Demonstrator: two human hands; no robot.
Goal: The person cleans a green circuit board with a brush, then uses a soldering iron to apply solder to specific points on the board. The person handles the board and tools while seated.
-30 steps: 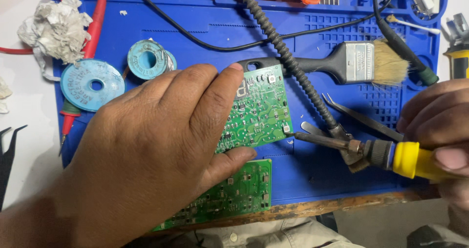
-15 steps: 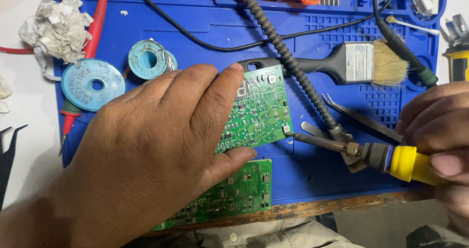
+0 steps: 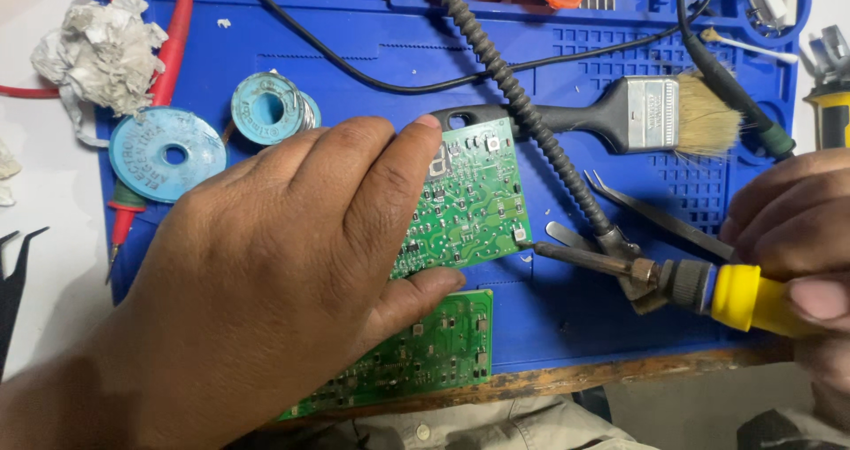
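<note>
The left hand (image 3: 266,282) lay flat over a green board (image 3: 469,202), fingers together and pressed down on it, thumb hooked under its lower edge, so the board was pinned on the blue mat (image 3: 567,326) with only its right part showing. A 2nd green board (image 3: 425,348) lay just below, partly under the same hand, near the mat's front edge. The right hand (image 3: 797,255) was curled tight around the yellow handle of a soldering iron (image 3: 655,277), whose tip touched or sat just beside the pinned board's lower right corner. By the look of it, soldering at that corner was the step in hand; the next move would call for a steady tip on 1 joint and a board that did not slide. Tweezers (image 3: 655,215) lay behind the iron, and a brush (image 3: 620,113) above them. 2 solder spools (image 3: 168,153) sat left of the hand. A round recess at the mat's top right corner (image 3: 770,3) held small parts, too small to tell. Crumpled paper (image 3: 97,51) lay at the far left.
</note>
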